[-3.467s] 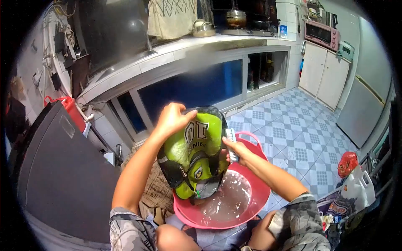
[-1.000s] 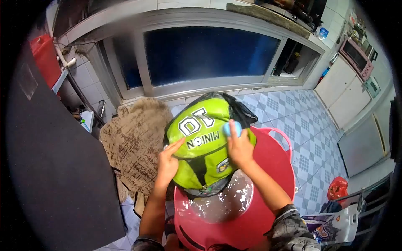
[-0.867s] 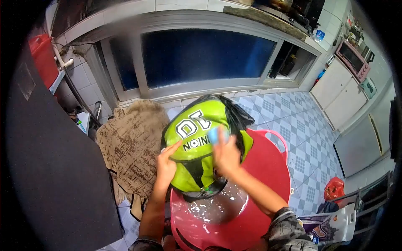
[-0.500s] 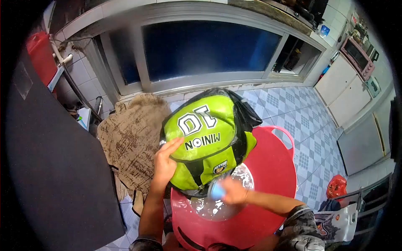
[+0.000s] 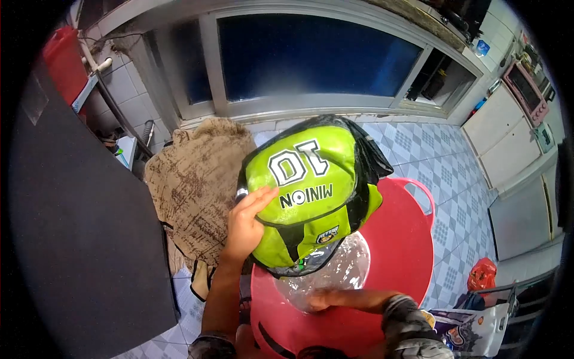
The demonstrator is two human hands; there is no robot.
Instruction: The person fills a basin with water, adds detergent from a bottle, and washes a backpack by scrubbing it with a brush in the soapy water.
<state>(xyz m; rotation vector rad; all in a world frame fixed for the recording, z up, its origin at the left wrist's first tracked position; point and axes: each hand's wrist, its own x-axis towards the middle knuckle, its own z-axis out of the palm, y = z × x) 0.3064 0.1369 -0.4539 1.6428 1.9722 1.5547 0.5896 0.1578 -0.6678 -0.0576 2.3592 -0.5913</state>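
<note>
A wet green and black backpack (image 5: 323, 164) with "10" and "MINION" printed on it leans over a pink tub (image 5: 397, 239). My left hand (image 5: 248, 224) is pressed on the backpack's left side, its fingers lying along the green fabric. Below the backpack, my right hand (image 5: 317, 299) dips into the cloudy water (image 5: 347, 269) in the tub. Its fingers are under the surface, and the blue brush is hidden from sight.
A brown mat (image 5: 191, 191) lies on the tiled floor left of the tub. The dark panel (image 5: 89, 239) stands at the far left. At the right are a red bag (image 5: 482, 274) and a white and purple package (image 5: 472, 329). Low windows (image 5: 317, 54) line the wall ahead.
My right hand has gone from scrubbing the backpack's front with the blue brush down into the water. My left hand stays on the backpack. The view has tilted down since the earliest frame.
</note>
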